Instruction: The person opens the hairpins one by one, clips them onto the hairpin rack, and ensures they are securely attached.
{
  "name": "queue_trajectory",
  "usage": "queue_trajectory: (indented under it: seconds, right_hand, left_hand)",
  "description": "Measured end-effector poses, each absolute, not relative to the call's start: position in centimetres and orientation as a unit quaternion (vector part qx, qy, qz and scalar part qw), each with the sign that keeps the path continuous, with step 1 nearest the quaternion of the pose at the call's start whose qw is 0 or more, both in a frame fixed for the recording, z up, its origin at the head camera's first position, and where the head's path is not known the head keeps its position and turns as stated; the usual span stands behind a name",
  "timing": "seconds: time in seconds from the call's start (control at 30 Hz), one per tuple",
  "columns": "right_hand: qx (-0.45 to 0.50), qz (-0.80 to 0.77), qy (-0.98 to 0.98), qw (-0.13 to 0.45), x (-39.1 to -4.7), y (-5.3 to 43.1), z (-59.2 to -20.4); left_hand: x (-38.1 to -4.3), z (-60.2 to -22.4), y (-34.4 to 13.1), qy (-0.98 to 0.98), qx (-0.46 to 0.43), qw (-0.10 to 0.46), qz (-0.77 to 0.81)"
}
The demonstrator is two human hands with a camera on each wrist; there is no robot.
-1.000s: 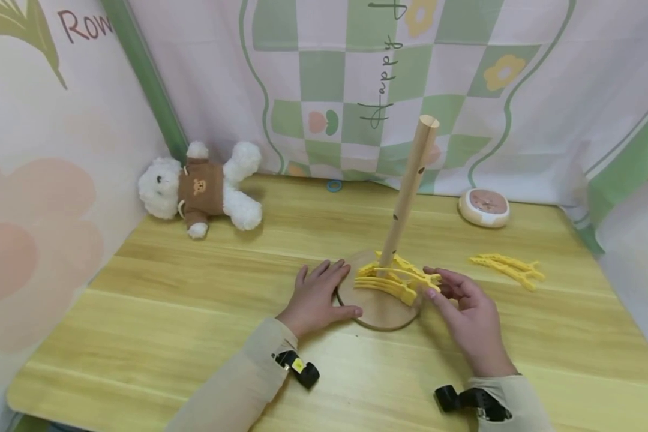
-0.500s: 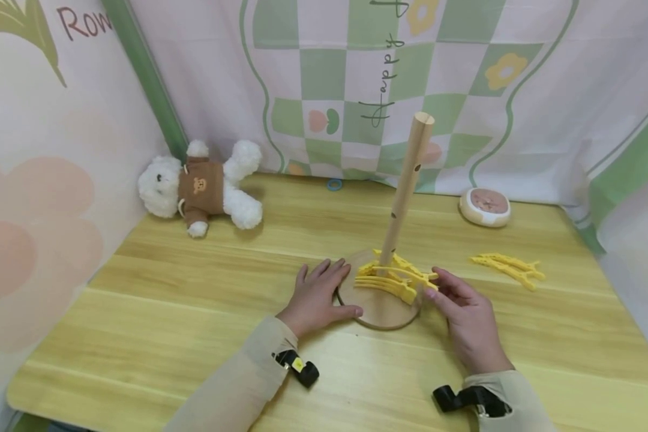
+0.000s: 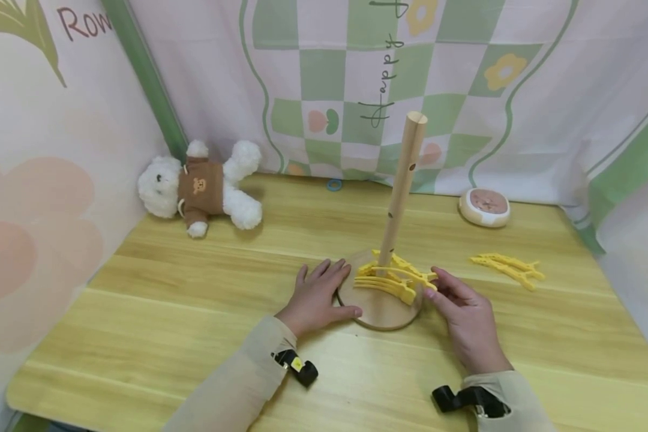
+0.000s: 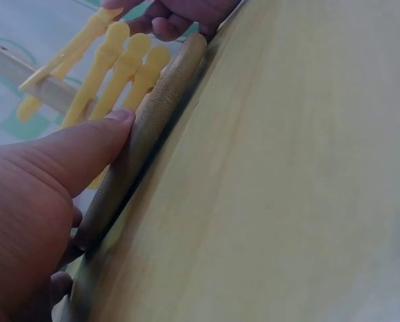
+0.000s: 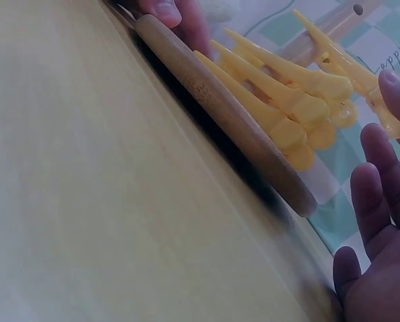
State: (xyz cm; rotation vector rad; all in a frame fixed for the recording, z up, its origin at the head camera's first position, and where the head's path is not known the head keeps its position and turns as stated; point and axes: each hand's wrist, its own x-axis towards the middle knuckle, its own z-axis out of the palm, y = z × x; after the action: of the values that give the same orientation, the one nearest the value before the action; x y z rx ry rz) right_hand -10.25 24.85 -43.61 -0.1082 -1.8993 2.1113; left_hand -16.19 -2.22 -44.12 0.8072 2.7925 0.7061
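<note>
On the left, a white stuffed toy in a brown shirt lies on the wooden table. Next is the left hand. It is spread out and grips nothing. Its thumb rests on the edge of a round wooden base, and its other fingers lie by the base's left side. A wooden pole with little dark holes stands up from the base. At least 3 yellow hair clips sit in a pile on the base, close to the foot of the pole. I think those are done.

The right hand is beside the base and pinches 1 more hair clip with its thumb and pointing finger. That clip points over the pile, so it looks only partly done. I cannot tell if it touches the pole. Past that hand, at the back, is a small rounded box. Farthest right, loose yellow clips lie on the table. They seem to be what is left.
</note>
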Motion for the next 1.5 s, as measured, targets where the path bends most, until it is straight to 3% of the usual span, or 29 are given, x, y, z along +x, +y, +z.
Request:
queue_trajectory:
  seconds: [0.47, 1.5]
  right_hand:
    - [-0.048, 0.685, -0.713, 0.142, -10.3, 24.2, -43.3]
    - [0.007, 0.574, -0.796, 0.192, -10.6, 23.6, -43.5]
  left_hand:
    - [-16.0, -43.6, -2.1, 0.934, 0.263, 0.085, 0.228]
    - [-16.1, -44.0, -1.8, 0.935, 0.267, 0.086, 0.219]
